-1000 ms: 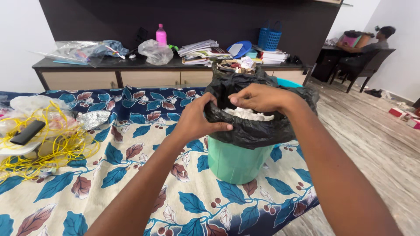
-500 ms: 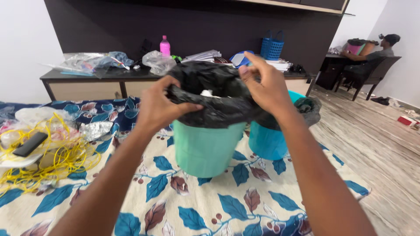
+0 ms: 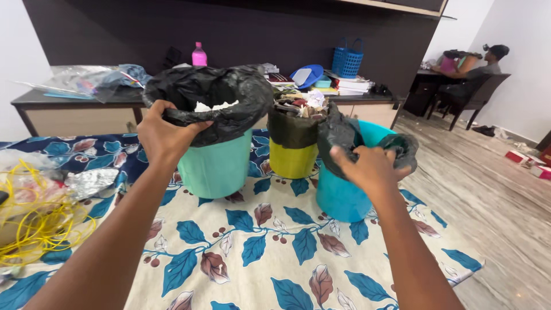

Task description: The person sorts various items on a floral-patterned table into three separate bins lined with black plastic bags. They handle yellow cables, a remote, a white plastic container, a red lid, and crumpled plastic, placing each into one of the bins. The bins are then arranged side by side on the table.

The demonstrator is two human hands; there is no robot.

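Left hand (image 3: 163,135) is clamped on the black liner (image 3: 221,97) at the rim of the mint-green bin (image 3: 215,166), fingers curled over the fold, white crumpled paper showing inside. Right hand (image 3: 370,166) is closed around the dark bag edge (image 3: 338,135) of the blue bin (image 3: 341,198), which stands near the right edge of the tabletop (image 3: 275,252). Between the two and a little behind, a yellow-green bin (image 3: 293,158) sits heaped with scraps under its own dark liner. All three stand on a cream cloth printed with blue and brown leaves. Far left, a tangle of yellow wire (image 3: 37,221) and a crumpled sheet of foil (image 3: 92,181). Behind, a long low cabinet (image 3: 74,117) against a dark wall panel carries a pink bottle (image 3: 199,55), clear plastic bags (image 3: 80,80), stacked papers and a blue basket (image 3: 347,57). To the right, grey wood-look floor (image 3: 505,195), with small red boxes (image 3: 525,161) lying on it, and a person seated at a desk in the far corner.
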